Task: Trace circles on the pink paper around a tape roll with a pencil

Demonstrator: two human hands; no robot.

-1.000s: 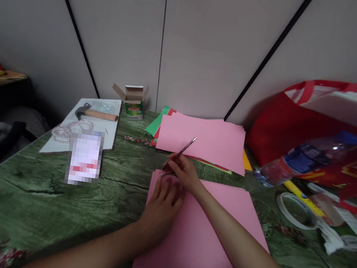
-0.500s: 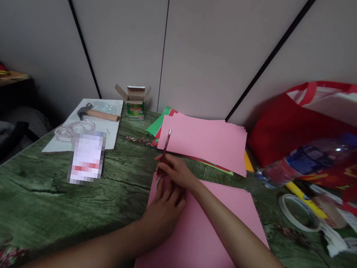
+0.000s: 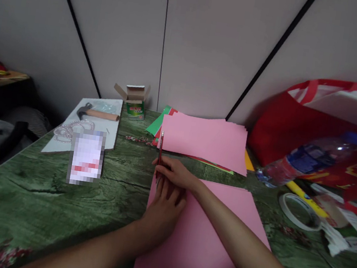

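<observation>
A dark red pencil (image 3: 160,153) stands nearly upright in my right hand (image 3: 176,172), which is closed around its lower part. Its tip is near the far left corner of a stack of pink paper sheets (image 3: 211,246). Just below, my left hand (image 3: 163,210) lies on the same stack, fingers stretched forward and pressing down near the pencil's lower end. Whether something small is under those fingertips is hard to see, since both hands cover that corner.
Behind lies another pink paper pile (image 3: 203,137) over coloured sheets. To the left are a phone-like blurred object (image 3: 87,157), a hammer (image 3: 101,115), strung beads (image 3: 71,130) and a small open box (image 3: 135,106). On the right are a plastic bottle (image 3: 308,160), a tape roll (image 3: 297,211) and a red bag (image 3: 278,117).
The pencil's upper end has swung left and it now stands straighter. My right hand has shifted slightly with it, while my left hand stays in place on the paper.
</observation>
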